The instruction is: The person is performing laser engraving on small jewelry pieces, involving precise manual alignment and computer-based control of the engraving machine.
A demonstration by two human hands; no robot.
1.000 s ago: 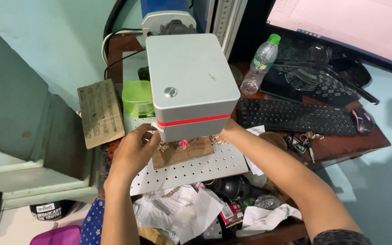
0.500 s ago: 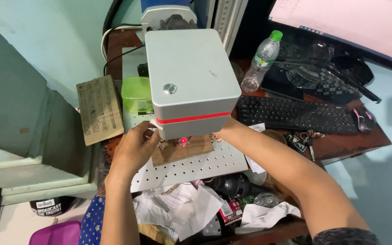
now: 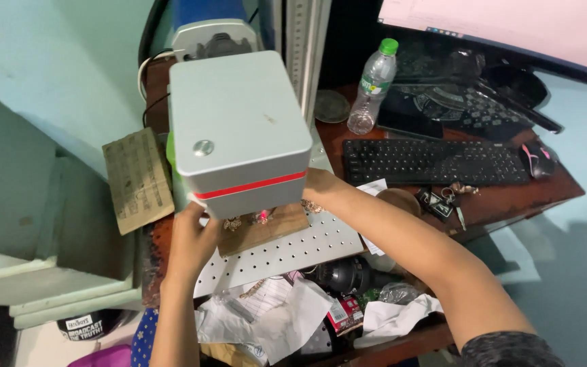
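A grey box-shaped machine head point(image 3: 239, 129) with a red stripe hangs over a white perforated plate point(image 3: 287, 251). On the plate under it lies a small brown wooden board point(image 3: 266, 231) with small metal ornaments and a pink light spot on it. My left hand point(image 3: 195, 238) rests at the board's left edge, fingers curled against it. My right hand point(image 3: 321, 190) reaches under the head's right side, its fingertips hidden by the head near the board's right end. Whether either hand grips the board is not visible.
A plastic water bottle point(image 3: 371, 85), a black keyboard point(image 3: 436, 162), a mouse point(image 3: 537, 158) and keys point(image 3: 443, 200) sit on the brown desk to the right. A monitor point(image 3: 511, 27) stands behind. A worn wooden block point(image 3: 137, 180) lies left. Crumpled papers point(image 3: 273, 312) pile below the plate.
The view has shifted slightly. Both hands stay at the board under the machine head, with the left hand a little lower on its edge.
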